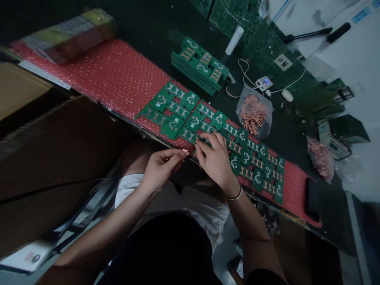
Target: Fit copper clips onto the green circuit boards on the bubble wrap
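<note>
My left hand (pixel 162 166) is closed in front of the table edge, with small copper-coloured metal pieces (pixel 185 151) pinched at its fingertips. Over the row of green circuit boards (pixel 204 114), my right hand (pixel 215 158) reaches down with bent fingers. Its thumb and fingertips pinch near a board's lower left part, where a tiny copper-coloured piece shows, partly hidden. Boards to the right carry rows of copper pieces (pixel 257 162); those to the left show bare silvery pads. The boards lie on red bubble wrap (pixel 118 75).
Behind the row stands a stack of green boards (pixel 196 65). An open clear bag of copper pieces (pixel 253 113) sits near a white charger (pixel 263 83). Another bag (pixel 320 158) and a black phone-like object (pixel 312 200) lie to the right. A taped box (pixel 71 33) rests far left.
</note>
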Action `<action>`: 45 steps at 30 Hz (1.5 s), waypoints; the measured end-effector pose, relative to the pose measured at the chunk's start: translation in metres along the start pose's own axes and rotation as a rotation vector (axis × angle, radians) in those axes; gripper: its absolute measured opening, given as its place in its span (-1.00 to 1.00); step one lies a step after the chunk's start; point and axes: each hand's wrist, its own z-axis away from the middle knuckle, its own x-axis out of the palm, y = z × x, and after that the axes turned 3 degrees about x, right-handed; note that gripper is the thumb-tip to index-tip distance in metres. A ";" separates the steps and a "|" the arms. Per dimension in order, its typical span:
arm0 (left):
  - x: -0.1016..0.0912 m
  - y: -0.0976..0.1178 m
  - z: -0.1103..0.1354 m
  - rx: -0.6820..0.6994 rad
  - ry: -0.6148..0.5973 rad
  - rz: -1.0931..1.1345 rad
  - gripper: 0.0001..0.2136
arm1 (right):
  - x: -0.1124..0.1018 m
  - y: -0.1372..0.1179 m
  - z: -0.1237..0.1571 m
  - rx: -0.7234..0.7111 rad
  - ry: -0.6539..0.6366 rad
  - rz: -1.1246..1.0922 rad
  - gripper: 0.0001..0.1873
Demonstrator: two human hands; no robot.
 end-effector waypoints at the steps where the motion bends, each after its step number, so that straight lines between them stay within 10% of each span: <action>1: 0.000 0.000 0.000 0.000 -0.003 -0.003 -0.75 | -0.002 -0.002 0.002 -0.005 0.016 -0.060 -0.78; 9: -0.002 0.001 0.003 -0.012 -0.109 -0.011 -0.75 | -0.004 -0.019 0.017 -0.023 0.091 -0.446 -0.83; 18: 0.001 0.003 0.004 -0.115 -0.166 0.068 -0.68 | -0.003 -0.011 0.036 -0.425 0.060 -0.039 -0.74; 29: -0.006 0.018 0.005 0.231 -0.201 -0.335 -0.75 | -0.007 -0.014 0.019 -0.188 0.056 -0.357 -0.79; 37: -0.009 0.016 0.003 -0.008 0.063 0.047 -0.75 | 0.013 -0.006 -0.001 -0.018 0.151 -0.285 -0.84; 45: -0.011 0.029 0.006 -0.033 0.060 0.270 -0.85 | 0.025 -0.002 -0.009 0.025 0.101 -0.138 -0.77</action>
